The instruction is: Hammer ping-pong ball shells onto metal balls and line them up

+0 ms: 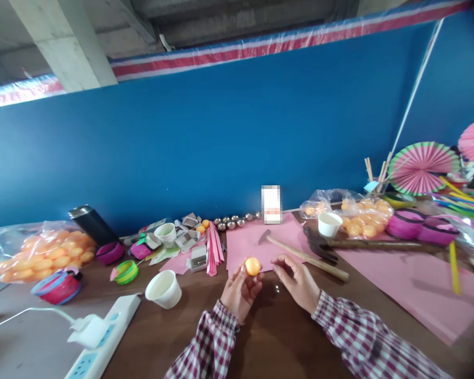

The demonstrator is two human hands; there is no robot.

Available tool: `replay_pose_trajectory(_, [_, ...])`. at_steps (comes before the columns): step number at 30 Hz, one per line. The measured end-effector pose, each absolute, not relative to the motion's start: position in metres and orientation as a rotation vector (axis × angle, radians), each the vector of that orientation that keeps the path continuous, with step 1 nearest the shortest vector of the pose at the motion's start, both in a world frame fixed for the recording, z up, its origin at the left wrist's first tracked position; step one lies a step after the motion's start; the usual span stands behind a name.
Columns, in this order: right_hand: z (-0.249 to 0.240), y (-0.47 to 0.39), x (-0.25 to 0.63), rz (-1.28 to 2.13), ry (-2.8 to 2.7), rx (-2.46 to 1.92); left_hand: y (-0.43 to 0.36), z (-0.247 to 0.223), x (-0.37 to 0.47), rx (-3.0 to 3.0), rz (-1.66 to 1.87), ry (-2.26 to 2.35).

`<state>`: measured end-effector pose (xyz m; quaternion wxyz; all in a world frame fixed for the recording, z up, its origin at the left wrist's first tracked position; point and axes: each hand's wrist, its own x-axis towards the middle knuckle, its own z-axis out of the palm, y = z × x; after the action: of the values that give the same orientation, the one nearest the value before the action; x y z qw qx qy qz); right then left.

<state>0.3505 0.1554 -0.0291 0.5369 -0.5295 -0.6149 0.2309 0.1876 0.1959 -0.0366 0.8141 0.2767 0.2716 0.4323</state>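
Observation:
An orange ping-pong ball (253,266) sits in the fingers of my left hand (239,292), held just above the brown table. My right hand (298,281) is to the right of the ball, apart from it. Its thumb and index fingertip come close together in a pinch; anything between them is too small to make out. On the table below lies a tiny shiny spot (277,288). Beyond both hands, a hammer with a wooden handle (306,255) rests across a pink paper sheet (243,239).
Left are a white cup (163,289), power strip (108,329), bag of orange balls (43,252) and black flask (92,223). Right are a claw hammer (318,245), white cup (329,225) and another ball bag (365,218). Steel balls (231,223) line the blue partition (221,142).

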Motion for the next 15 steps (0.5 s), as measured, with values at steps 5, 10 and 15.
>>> replay_pose_trajectory(5, [-0.034,0.1583,0.3501,0.746,-1.377,-1.237,0.1959,-0.0361,0.1878,0.574,0.93,0.551])
replay_pose_trajectory(10, [-0.0334,0.1578,0.3473,0.919,-1.283,-1.187,0.1932,-0.0363,0.1917,0.594,0.984,0.539])
replay_pose_trajectory(15, [-0.0305,0.1556,0.3441,1.004,-1.236,-1.122,0.1895,-0.0343,0.1954,0.666,1.004,0.56])
